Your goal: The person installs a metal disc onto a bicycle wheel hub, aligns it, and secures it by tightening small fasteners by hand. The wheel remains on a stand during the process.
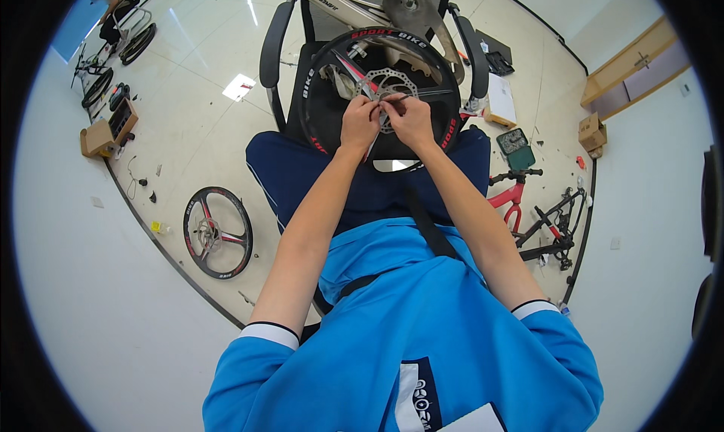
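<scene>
A black bicycle wheel [311, 109] with broad spokes and red and white lettering rests on an office chair in front of me, its near edge by my lap. At its hub sits a silver disc brake rotor [396, 80]. My left hand [360, 123] and my right hand [409, 121] meet over the hub at the rotor's near side. Fingers of both hands are pinched together at the same spot. Whatever small piece lies between them is hidden by the fingertips.
Beyond the wheel, a pale frame part [347, 6] lies on the chair. A second wheel [219, 275] lies on the floor at left. At right are a red and black bike frame [554, 240], a green tool case [520, 157] and a cardboard box [592, 133]. Far left, a person [113, 6] sits near bicycles.
</scene>
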Tool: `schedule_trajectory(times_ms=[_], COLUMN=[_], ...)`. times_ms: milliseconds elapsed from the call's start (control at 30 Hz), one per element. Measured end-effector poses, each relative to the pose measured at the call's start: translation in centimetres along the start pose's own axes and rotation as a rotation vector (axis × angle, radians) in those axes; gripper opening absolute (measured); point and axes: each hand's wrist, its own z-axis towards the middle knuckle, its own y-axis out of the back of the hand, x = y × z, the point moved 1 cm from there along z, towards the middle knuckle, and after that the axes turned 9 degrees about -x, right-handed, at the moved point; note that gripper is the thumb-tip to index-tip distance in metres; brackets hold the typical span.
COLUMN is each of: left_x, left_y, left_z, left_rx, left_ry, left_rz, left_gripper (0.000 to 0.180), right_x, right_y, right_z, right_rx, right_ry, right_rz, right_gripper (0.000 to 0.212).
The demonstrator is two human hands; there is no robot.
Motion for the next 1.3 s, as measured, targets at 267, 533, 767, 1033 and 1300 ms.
schedule_trajectory(times_ms=[267, 533, 767, 1033, 1300], left_x=[0.0, -0.2, -0.1, -0.1, -0.4], left_y=[0.2, 0.5, 0.2, 0.2, 0.0], left_z=[0.3, -0.1, -0.5, -0.2, 0.1], left_rx=[0.069, 0.04, 0.039, -0.009, 0.012], left_ry=[0.012, 0.012, 0.041, 0.104, 0.057], left_rz=[-0.033, -0.048, -0.067, 0.003, -0.034], left_gripper=[0.008, 0.01, 0.011, 0.013, 0.009], right_x=[0.2, 0.6, 0.0, 0.3, 0.6], right_y=[-0.7, -0.5, -1.0, -1.4, -0.9], right_z=[0.2, -0.1, -0.6, 0.0, 0.2], right_rx=[-0.014, -0.057, -0.027, -0.016, 0.034], right_ry=[0.135, 0.076, 0.147, 0.199, 0.205], right_rz=[-0.084, -0.157, -0.09, -0.236, -0.124], right_gripper=[0.013, 0.019, 0.018, 0.023, 0.014])
